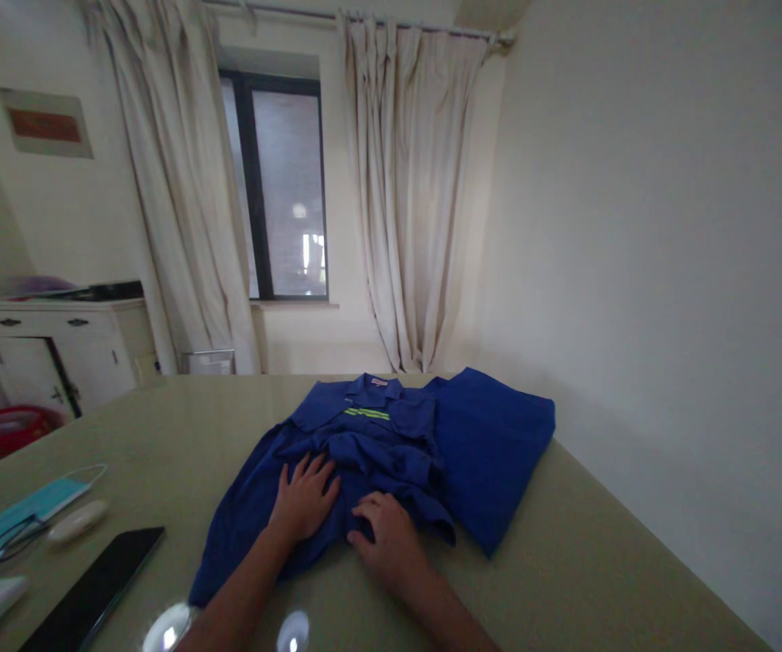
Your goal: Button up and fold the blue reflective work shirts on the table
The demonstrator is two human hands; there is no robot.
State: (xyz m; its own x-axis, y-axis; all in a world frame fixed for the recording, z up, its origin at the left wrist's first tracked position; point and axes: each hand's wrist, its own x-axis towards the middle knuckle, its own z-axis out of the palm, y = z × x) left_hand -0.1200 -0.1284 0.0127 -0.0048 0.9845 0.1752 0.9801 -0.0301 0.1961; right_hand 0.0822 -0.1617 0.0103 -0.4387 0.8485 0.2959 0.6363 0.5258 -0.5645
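A blue work shirt [364,444] with a yellow-green reflective stripe lies spread on the olive table [567,561], collar pointing away from me. My left hand [304,498] rests flat on the shirt's lower front, fingers spread. My right hand [383,530] sits just beside it with fingers curled, gripping a bunched fold of the blue cloth at the hem. A second blue garment [492,453], folded flat, lies against the shirt's right side.
At the left of the table lie a blue face mask [17,516], a small white oval object [77,522] and a black phone [96,589]. A white cabinet [58,349] stands at far left. Curtains and a window are behind; a wall is close on the right.
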